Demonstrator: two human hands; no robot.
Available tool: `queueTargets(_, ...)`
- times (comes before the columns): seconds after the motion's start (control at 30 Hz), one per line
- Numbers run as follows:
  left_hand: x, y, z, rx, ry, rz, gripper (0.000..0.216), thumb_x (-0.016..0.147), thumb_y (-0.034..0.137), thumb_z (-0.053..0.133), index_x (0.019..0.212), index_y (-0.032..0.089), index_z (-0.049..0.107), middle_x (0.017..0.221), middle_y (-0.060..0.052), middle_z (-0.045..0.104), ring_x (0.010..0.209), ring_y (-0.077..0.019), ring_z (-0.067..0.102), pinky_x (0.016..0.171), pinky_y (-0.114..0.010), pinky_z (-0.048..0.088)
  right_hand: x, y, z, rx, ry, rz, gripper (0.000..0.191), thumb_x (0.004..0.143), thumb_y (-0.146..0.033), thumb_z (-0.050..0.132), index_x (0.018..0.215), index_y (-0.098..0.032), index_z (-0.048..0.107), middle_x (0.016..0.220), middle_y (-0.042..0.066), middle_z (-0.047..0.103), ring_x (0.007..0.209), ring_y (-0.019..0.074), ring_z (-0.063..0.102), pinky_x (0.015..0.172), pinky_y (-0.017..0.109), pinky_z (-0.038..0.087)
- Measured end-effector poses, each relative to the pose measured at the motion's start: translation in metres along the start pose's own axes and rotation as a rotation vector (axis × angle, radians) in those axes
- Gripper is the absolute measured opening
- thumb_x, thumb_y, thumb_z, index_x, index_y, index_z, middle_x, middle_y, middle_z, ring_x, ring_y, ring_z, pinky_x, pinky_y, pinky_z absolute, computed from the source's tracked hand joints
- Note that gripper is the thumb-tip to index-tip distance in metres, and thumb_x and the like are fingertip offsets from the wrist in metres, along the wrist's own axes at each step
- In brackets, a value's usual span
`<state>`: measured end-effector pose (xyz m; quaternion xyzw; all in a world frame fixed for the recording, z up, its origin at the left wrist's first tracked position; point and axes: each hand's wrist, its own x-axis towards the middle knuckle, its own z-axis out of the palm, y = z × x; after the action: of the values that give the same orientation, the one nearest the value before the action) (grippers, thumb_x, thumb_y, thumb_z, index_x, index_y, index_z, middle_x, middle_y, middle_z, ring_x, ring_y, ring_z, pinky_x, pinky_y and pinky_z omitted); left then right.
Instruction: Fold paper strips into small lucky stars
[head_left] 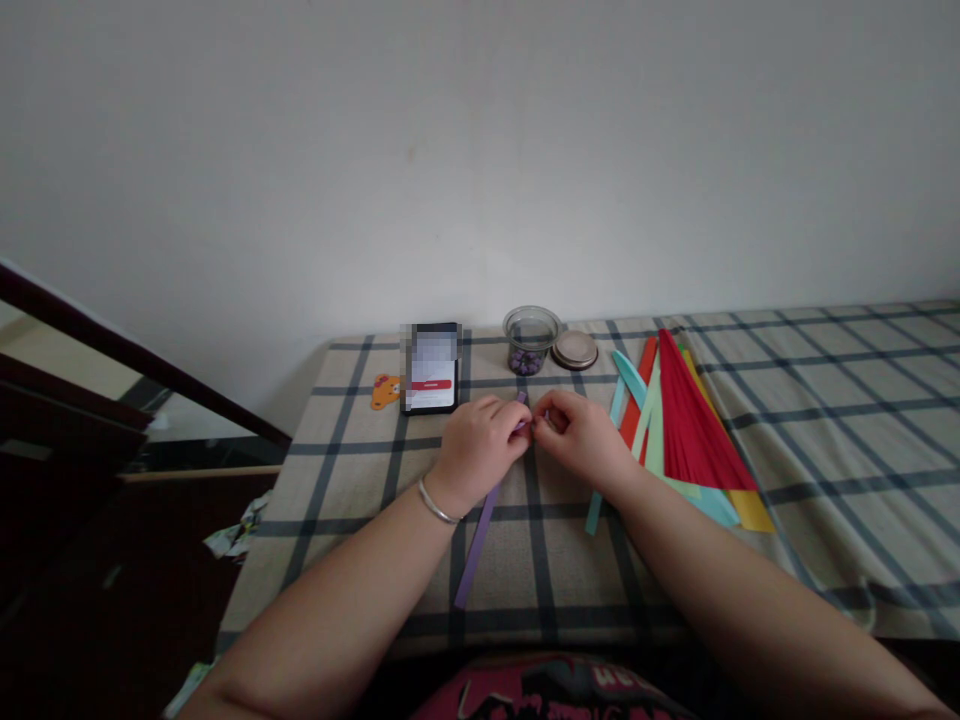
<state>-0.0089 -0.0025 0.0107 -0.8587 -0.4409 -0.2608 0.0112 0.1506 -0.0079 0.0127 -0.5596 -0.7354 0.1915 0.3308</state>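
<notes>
A purple paper strip (478, 548) runs from under my left hand (486, 440) down toward the table's front edge. Its other end pokes out just above the fingers. My left hand, with a silver bangle at the wrist, is closed on this strip. Close beside it, fingertips nearly touching, my right hand (574, 432) is pinched around a small purple piece, mostly hidden by the fingers; it looks like the strip's end. Beyond the hands stands a clear plastic jar (531, 340) with several small purple folded pieces at its bottom. Its round lid (575, 349) lies to the right.
A phone (433, 385) with a lit screen lies at the left, overlapping an orange bear-shaped cutout (385, 392). Fanned paper strips in red (697, 430), yellow, green, orange and blue lie right of my hands. The checked tablecloth (825, 400) meets a white wall (480, 180) behind.
</notes>
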Motion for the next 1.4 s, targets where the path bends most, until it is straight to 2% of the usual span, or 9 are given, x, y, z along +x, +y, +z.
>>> queueTargets(0.2, 0.000, -0.002, 0.002, -0.254, 0.100, -0.098, 0.008, 0.082, 0.017, 0.055, 0.083, 0.020, 0.062, 0.081, -0.003, 0.069, 0.078, -0.0174, 0.063, 0.073, -0.029, 0.047, 0.006, 0.012, -0.002, 0.064, 0.026, 0.109, 0.009, 0.077, -0.026, 0.052, 0.074, -0.019, 0.057, 0.051, -0.005, 0.042, 0.050, 0.0125, 0.043, 0.049, 0.025, 0.029)
queueTargets(0.33, 0.000, -0.004, 0.005, -0.425, 0.116, -0.171, 0.010, 0.085, 0.021, 0.055, 0.088, 0.020, 0.064, 0.089, -0.003, 0.071, 0.084, -0.0172, 0.065, 0.078, -0.030, 0.050, 0.008, 0.020, -0.004, -0.108, 0.045, 0.034, 0.012, 0.080, -0.024, 0.052, 0.077, -0.018, 0.062, 0.067, 0.002, 0.054, 0.062, 0.0158, 0.051, 0.058, 0.027, 0.037)
queueTargets(0.43, 0.001, -0.006, 0.007, -0.545, 0.161, -0.142, 0.011, 0.085, 0.019, 0.055, 0.090, 0.019, 0.065, 0.094, -0.004, 0.071, 0.089, -0.0164, 0.065, 0.084, -0.031, 0.050, 0.008, 0.022, -0.005, -0.204, 0.016, 0.027, 0.015, 0.082, -0.022, 0.050, 0.080, -0.018, 0.064, 0.079, 0.006, 0.059, 0.071, 0.0178, 0.056, 0.064, 0.029, 0.040)
queueTargets(0.57, 0.004, -0.007, 0.008, -0.534, 0.231, -0.122, 0.006, 0.081, 0.016, 0.061, 0.082, 0.018, 0.067, 0.087, -0.005, 0.066, 0.087, -0.0155, 0.062, 0.082, -0.030, 0.051, 0.008, 0.023, -0.005, -0.282, -0.039, 0.063, 0.017, 0.084, -0.023, 0.050, 0.083, -0.018, 0.066, 0.085, 0.008, 0.061, 0.079, 0.0203, 0.059, 0.069, 0.030, 0.042)
queueTargets(0.63, 0.004, -0.007, 0.008, -0.522, 0.222, -0.132, 0.006, 0.081, 0.016, 0.062, 0.081, 0.018, 0.067, 0.083, -0.003, 0.064, 0.082, -0.0145, 0.061, 0.078, -0.028, 0.051, 0.008, 0.022, -0.005, -0.273, -0.034, 0.062, 0.018, 0.083, -0.022, 0.050, 0.085, -0.018, 0.067, 0.085, 0.008, 0.061, 0.079, 0.0200, 0.059, 0.070, 0.030, 0.043)
queueTargets(0.8, 0.003, -0.006, 0.010, -0.525, 0.184, -0.123, 0.007, 0.080, 0.014, 0.062, 0.083, 0.018, 0.066, 0.081, -0.002, 0.067, 0.079, -0.0136, 0.062, 0.075, -0.027, 0.051, 0.007, 0.018, -0.005, 0.006, 0.061, -0.021, 0.017, 0.083, -0.025, 0.052, 0.085, -0.017, 0.067, 0.080, 0.005, 0.060, 0.066, 0.0150, 0.055, 0.062, 0.027, 0.043)
queueTargets(0.97, 0.003, -0.006, 0.011, -0.526, 0.193, -0.152, 0.012, 0.078, 0.010, 0.061, 0.087, 0.017, 0.064, 0.085, -0.003, 0.069, 0.081, -0.0149, 0.063, 0.077, -0.029, 0.051, 0.006, 0.014, 0.000, 0.335, -0.057, 0.070, 0.019, 0.082, -0.034, 0.054, 0.080, -0.018, 0.064, 0.068, 0.001, 0.061, 0.058, 0.0128, 0.052, 0.053, 0.024, 0.038)
queueTargets(1.07, 0.002, -0.006, 0.011, -0.514, 0.183, -0.158, 0.017, 0.077, 0.008, 0.061, 0.091, 0.017, 0.062, 0.087, -0.003, 0.068, 0.083, -0.0154, 0.063, 0.078, -0.030, 0.051, 0.006, 0.015, 0.004, 0.403, -0.117, 0.109, 0.020, 0.080, -0.036, 0.055, 0.077, -0.018, 0.063, 0.070, 0.001, 0.063, 0.060, 0.0132, 0.054, 0.056, 0.025, 0.038)
queueTargets(1.4, 0.000, -0.004, 0.009, -0.396, 0.151, -0.083, 0.016, 0.077, 0.014, 0.064, 0.091, 0.017, 0.056, 0.085, -0.002, 0.064, 0.080, -0.0156, 0.061, 0.076, -0.030, 0.049, 0.010, 0.016, 0.004, 0.585, -0.163, 0.174, 0.022, 0.073, -0.039, 0.059, 0.071, -0.017, 0.061, 0.068, 0.001, 0.063, 0.064, 0.0144, 0.056, 0.061, 0.027, 0.041)
